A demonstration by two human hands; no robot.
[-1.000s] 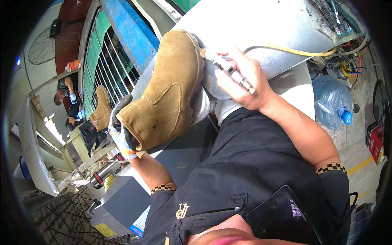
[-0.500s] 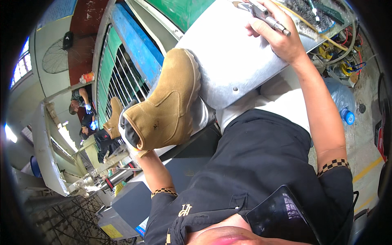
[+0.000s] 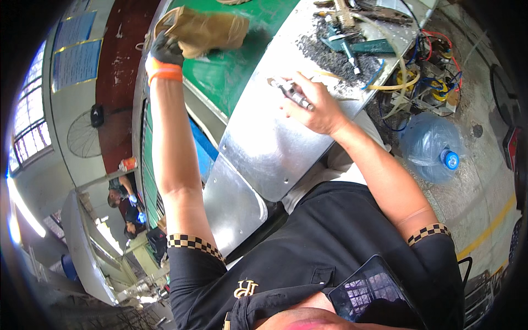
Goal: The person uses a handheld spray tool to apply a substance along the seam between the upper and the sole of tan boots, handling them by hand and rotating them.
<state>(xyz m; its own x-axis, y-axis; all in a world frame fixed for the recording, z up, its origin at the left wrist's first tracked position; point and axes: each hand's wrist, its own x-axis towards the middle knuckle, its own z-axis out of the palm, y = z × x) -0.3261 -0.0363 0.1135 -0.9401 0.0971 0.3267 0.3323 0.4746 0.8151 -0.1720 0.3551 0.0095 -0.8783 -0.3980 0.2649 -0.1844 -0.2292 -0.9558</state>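
Note:
A tan suede ankle boot (image 3: 214, 32), smeared by motion, lies on its side over the green surface (image 3: 217, 82) at the far left. My left hand (image 3: 166, 50), in a dark glove with an orange cuff, is closed on the boot's top opening with the arm stretched out. Over the silver metal plate (image 3: 250, 137), my right hand (image 3: 319, 107) is bare and wrapped round a small silver metal tool (image 3: 294, 94) with a cylindrical body. Part of the tool is hidden by the fingers.
Dark shavings (image 3: 324, 58) and a green-handled tool (image 3: 363, 47) lie at the plate's far end. A yellowish hose (image 3: 404, 82) curves off its edge. A large clear plastic bottle (image 3: 432, 146) sits on the floor at right. Two other people (image 3: 124, 201) are at far left.
The boot has gone from close on my left to the far green surface, my left arm reaching out with it. My right hand, still holding the tool, has come nearer and left.

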